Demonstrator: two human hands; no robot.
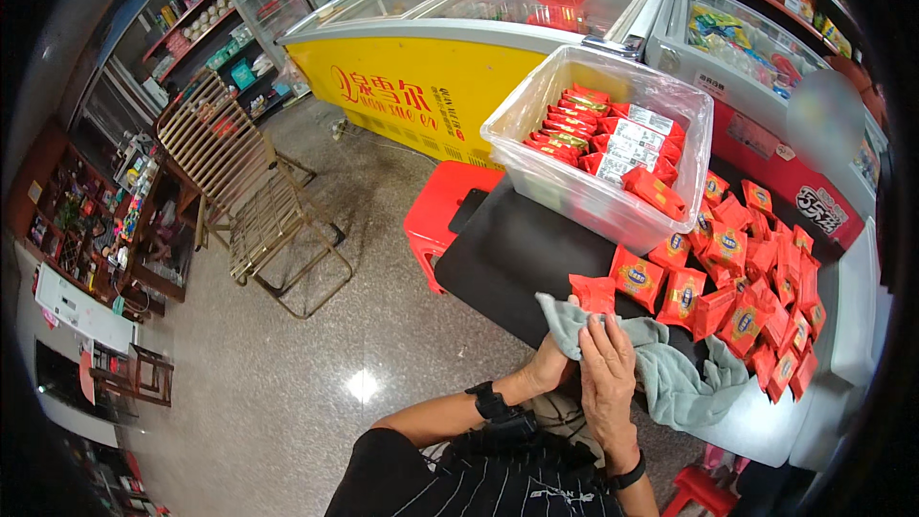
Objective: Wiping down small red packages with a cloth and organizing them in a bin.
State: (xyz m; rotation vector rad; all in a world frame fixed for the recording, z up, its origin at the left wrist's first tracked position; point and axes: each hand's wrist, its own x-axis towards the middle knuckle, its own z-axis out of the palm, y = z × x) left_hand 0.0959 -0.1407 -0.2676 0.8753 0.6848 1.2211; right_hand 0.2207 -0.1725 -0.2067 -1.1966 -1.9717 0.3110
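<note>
In front of me, at the near edge of the black table (507,254), a red packet (594,294) stands up from between my hands. My left hand (549,362) holds it from below, its fingers partly hidden by a grey-green cloth (682,385). With fingers together, my right hand (607,364) presses the cloth against the packet's lower part. The rest of the cloth trails to the right over the table. Past it lies a heap of red packets (747,316) with blue oval labels. A clear plastic tub (598,193) behind holds rows of similar packets, some with white label sides up.
A red stool (442,201) stands against the table's left side, with a dark phone-like object (468,211) at the table edge. Behind are a yellow chest freezer (402,86) and another freezer (766,139). A slatted folding chair (258,211) stands on the left floor.
</note>
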